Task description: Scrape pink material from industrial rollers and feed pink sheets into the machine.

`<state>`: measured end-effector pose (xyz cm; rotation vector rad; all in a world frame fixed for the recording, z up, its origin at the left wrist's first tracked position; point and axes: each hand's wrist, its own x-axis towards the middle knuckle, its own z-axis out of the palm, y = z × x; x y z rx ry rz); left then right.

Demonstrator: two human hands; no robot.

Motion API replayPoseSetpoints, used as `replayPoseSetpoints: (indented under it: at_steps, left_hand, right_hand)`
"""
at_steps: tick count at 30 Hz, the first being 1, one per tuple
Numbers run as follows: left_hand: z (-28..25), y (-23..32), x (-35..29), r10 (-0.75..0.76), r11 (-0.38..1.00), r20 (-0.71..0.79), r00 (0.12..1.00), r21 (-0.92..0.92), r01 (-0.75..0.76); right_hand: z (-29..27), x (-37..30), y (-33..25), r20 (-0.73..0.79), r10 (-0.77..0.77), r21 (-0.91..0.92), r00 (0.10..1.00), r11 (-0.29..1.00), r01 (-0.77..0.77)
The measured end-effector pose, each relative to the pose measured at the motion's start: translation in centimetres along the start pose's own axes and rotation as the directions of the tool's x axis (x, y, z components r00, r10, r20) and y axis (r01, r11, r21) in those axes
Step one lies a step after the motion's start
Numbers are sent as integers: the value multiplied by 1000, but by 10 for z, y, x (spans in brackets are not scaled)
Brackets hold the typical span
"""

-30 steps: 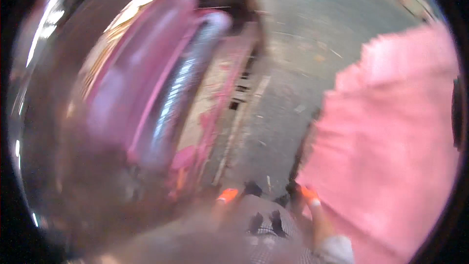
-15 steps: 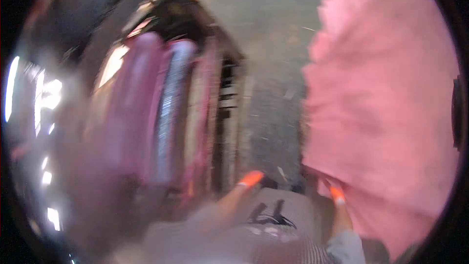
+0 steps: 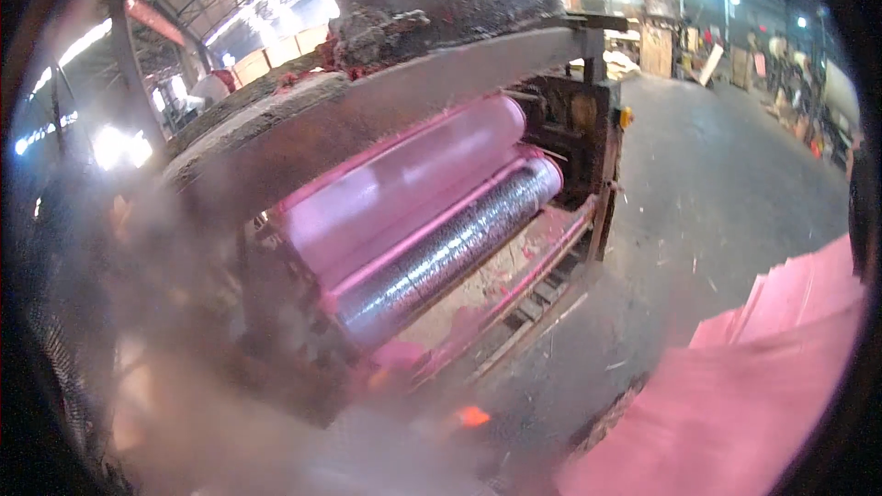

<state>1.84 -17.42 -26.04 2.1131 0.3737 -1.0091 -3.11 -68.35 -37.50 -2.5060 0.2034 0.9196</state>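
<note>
At the lower middle shows a smeared orange patch, most likely the glove on my left hand (image 3: 473, 416); its fingers are too blurred to read. Ahead of it stands a large roller machine. Its upper roller (image 3: 413, 193) is smooth and coated pink, while the lower roller (image 3: 450, 248) is shiny, textured metal with pink edges. Below the rollers lies a tray (image 3: 487, 280) with pink scraps. A stack of pink sheets (image 3: 726, 413) fills the lower right. My right hand is out of sight.
A heavy beam (image 3: 413, 83) crosses the top of the machine. A yellow switch (image 3: 627, 118) is on its right post. Grey floor (image 3: 689, 174) runs off to the right, toward a wooden panel (image 3: 656, 50) and clutter. Haze blurs the lower left.
The view has swung up and toward the machine, which now shows more fully. The pink sheets have shifted to the lower right corner, and my right hand has left the view.
</note>
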Motion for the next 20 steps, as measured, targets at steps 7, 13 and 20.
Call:
replayPoseSetpoints:
  at_steps: [7, 13, 20]
  left_hand:
    - [5, -96, 45, -294, 917, 24, 956, -276, 288]
    - [-21, -144, 87, -313, 863, 100, 945, -385, 327]
    - [22, -150, 204, 367, 925, 258, 894, 3, -380]
  right_hand:
    - [4, 71, 63, -41, -335, -771, 941, 610, 183]
    - [-90, -36, -217, -82, 43, 947, 996, 316, 64]
    - [-53, -158, -151, 141, 429, 453, 892, 773, -444]
